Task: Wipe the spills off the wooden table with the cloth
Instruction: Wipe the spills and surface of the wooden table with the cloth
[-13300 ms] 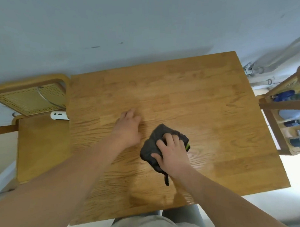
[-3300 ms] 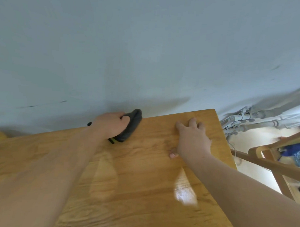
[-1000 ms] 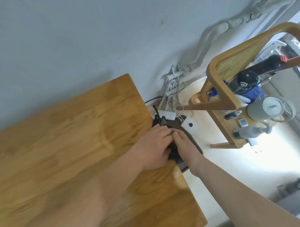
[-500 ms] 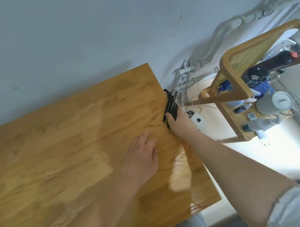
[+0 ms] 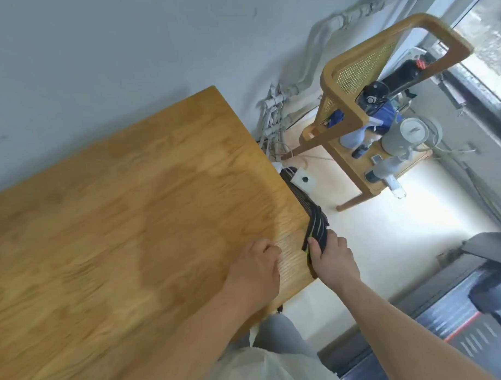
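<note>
Low in the right half of the frame, the right hand [image 5: 332, 261] is clenched around a dark grey cloth [image 5: 316, 230] pressed against the right edge of the honey-coloured wooden table [image 5: 117, 223]. Just left of it, the left hand [image 5: 256, 270] rests on the tabletop, fingers curled.

Cane-backed wooden chair [image 5: 362, 80] right, grey kettle [image 5: 409, 134] on seat; wall pipes [image 5: 272, 115] behind.
</note>
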Demonstrator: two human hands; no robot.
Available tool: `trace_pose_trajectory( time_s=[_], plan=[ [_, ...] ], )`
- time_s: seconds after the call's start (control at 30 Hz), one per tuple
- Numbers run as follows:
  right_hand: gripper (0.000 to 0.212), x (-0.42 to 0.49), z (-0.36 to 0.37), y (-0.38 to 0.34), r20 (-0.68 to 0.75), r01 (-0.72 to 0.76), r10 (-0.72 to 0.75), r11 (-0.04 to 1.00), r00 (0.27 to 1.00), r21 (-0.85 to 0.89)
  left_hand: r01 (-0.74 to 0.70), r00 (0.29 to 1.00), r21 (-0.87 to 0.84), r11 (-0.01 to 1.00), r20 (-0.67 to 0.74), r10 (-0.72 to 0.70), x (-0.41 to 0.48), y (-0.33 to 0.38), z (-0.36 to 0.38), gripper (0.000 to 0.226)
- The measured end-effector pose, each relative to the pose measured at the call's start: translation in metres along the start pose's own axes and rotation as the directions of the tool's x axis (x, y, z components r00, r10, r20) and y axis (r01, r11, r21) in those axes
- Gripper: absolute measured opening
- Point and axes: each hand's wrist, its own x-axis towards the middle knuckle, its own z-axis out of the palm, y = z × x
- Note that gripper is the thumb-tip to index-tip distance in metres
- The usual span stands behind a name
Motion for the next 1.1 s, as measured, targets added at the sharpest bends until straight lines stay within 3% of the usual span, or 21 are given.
trace_pose_trajectory(
  time_s=[0.13, 0.3, 0.5, 0.6, 0.73, 0.9, 1.1],
  plan=[
    [0.065, -0.017, 0.003, 0.01, -0.038, -0.034, 0.036, 0.997, 0.999, 0.064, 0.049, 0.999, -0.004, 0.999, 0.01, -0.049, -0.011, 0.007, 0.018, 0.033],
    [0.069, -0.023, 0.008, 0.014, 0.038, -0.147, 0.142, 0.947, 0.989, 0.286, 0.105, 0.993, -0.013, 0.994, -0.047, -0.105, -0.029, 0.01, 0.025, 0.039],
    [0.078, 0.032, -0.031, -0.003, 0.233, -0.102, 0.043, 0.965, 0.972, 0.244, 0.207, 0.973, -0.032, 0.978, -0.095, -0.209, -0.057, 0.002, 0.032, 0.04],
    [0.073, 0.025, -0.024, -0.007, 0.181, -0.087, 0.052, 0.977, 0.982, 0.196, 0.227, 0.967, -0.042, 0.973, -0.11, -0.23, -0.062, 0.004, 0.033, 0.04],
    [0.064, -0.007, 0.001, -0.002, -0.008, -0.09, 0.093, 0.979, 0.996, 0.183, 0.238, 0.969, -0.033, 0.971, -0.064, -0.24, -0.068, 0.002, 0.043, 0.04],
    [0.072, -0.047, 0.038, -0.011, -0.119, -0.218, 0.288, 0.887, 0.95, 0.407, 0.264, 0.965, 0.016, 0.964, 0.0, -0.264, -0.089, -0.024, 0.051, 0.037],
    [0.07, -0.1, 0.087, -0.062, -0.066, -0.357, 0.488, 0.719, 0.871, 0.597, 0.198, 0.98, 0.024, 0.98, 0.011, -0.198, -0.141, -0.076, 0.044, 0.041]
  ],
)
